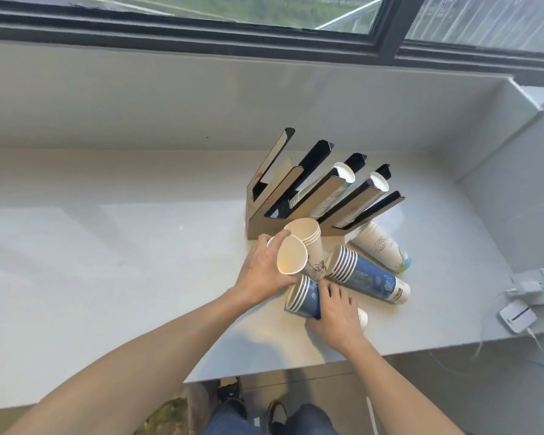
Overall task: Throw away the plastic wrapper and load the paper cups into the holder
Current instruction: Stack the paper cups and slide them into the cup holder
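**Two hands busy with paper cups**

The left hand [261, 271] wraps its fingers around a white cup [291, 259], holding it up with the open mouth facing us. The right hand [336, 312] presses down on a short blue stack [303, 296], fingers close together and curled over it. Two more stacks lie on their sides on the white counter [107, 246] (one long and blue [368, 279], one white [380, 248]). The cup holder [296, 199] stands just behind, with cups already in some slots.
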